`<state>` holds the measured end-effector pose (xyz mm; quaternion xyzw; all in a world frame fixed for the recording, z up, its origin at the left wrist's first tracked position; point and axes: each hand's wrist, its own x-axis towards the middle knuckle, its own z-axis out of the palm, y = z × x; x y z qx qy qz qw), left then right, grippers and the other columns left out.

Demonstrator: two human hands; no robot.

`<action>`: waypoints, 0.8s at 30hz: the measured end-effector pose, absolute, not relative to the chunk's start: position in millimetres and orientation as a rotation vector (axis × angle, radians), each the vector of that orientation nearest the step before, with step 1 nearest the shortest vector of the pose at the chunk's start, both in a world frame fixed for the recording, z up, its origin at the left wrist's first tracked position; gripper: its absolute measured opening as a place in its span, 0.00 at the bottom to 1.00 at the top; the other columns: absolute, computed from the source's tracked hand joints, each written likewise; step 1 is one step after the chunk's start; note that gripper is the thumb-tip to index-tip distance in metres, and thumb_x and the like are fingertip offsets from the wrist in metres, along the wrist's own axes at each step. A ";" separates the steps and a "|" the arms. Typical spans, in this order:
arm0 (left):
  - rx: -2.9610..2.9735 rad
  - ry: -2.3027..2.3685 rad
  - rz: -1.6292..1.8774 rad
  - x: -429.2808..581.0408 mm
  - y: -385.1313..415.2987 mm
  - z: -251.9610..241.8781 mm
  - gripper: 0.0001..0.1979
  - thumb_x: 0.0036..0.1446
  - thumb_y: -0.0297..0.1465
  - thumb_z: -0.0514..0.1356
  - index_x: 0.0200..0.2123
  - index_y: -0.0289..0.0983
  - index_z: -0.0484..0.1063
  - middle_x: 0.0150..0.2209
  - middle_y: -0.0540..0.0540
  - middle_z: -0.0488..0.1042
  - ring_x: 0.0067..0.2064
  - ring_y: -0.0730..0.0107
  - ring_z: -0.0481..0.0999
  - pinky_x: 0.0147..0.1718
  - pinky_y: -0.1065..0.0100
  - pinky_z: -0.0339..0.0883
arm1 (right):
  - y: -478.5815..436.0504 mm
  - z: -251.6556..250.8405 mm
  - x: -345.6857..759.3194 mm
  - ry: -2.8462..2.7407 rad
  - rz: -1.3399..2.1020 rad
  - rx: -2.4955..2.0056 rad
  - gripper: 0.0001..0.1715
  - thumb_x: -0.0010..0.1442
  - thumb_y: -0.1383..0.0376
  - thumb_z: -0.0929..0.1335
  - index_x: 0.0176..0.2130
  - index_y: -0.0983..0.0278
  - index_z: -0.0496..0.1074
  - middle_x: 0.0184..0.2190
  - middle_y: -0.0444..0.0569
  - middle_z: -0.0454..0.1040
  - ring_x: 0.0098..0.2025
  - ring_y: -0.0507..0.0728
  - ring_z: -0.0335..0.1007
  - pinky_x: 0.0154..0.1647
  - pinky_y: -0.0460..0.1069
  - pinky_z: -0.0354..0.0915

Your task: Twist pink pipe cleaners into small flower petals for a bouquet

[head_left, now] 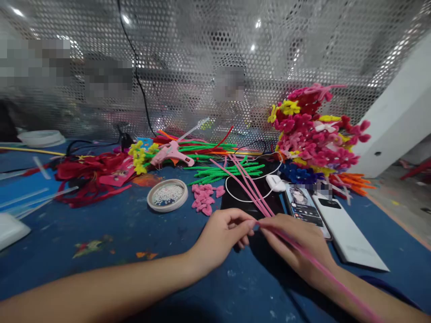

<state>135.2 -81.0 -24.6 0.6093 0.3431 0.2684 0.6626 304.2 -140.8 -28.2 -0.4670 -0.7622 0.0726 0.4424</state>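
Note:
My left hand and my right hand meet low in the middle of the head view, both pinched on a bundle of pink pipe cleaners. The stems run from beyond my fingertips, across the pinch point, and back along my right forearm. Both hands hover just above the blue table. Small pink bent pieces lie just beyond my left hand, beside a round dish of white beads.
A pink glue gun, green pipe cleaners and red ones lie further back. A heap of pink, red and yellow flowers stands at the right. A lit phone, a white box and a white mouse lie near my right hand.

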 end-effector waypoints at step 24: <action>1.522 0.649 0.500 131.3 -92.4 -22.9 0.08 0.54 0.32 0.59 0.30 0.33 0.74 0.25 0.49 0.74 0.25 0.76 0.73 0.25 0.76 0.66 | -151.2 -29.2 308.1 -1.972 0.066 -1.085 0.06 0.56 0.70 0.66 0.34 0.60 0.71 0.27 0.44 0.78 0.28 0.52 0.75 0.32 0.45 0.70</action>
